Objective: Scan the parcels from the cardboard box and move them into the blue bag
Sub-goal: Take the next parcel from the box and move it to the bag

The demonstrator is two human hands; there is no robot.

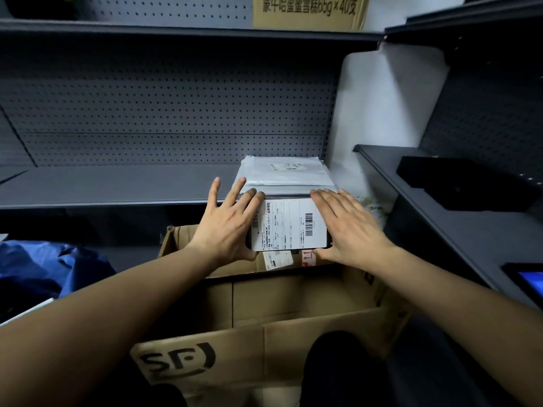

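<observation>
Both hands are flat with straight fingers: the left hand lies along the left side of a parcel and the right hand along its right side, thumbs at its near edge, so it is carried pressed between them with its white barcode label facing up; it hangs over the far side of the open cardboard box, whose near flap bears dark letters; a second label shows inside the box just under the held parcel; the blue bag lies crumpled to the left of the box, and a lit screen sits at the right edge of view; beyond the box runs a grey metal shelf, its front edge just behind the fingertips; a white mailer lies flat at the right end of that shelf, close to the front edge and directly behind the parcel; a perforated back panel closes the shelf behind; a black box rests on the side shelf to the right; a printed carton stands on the shelf above.
</observation>
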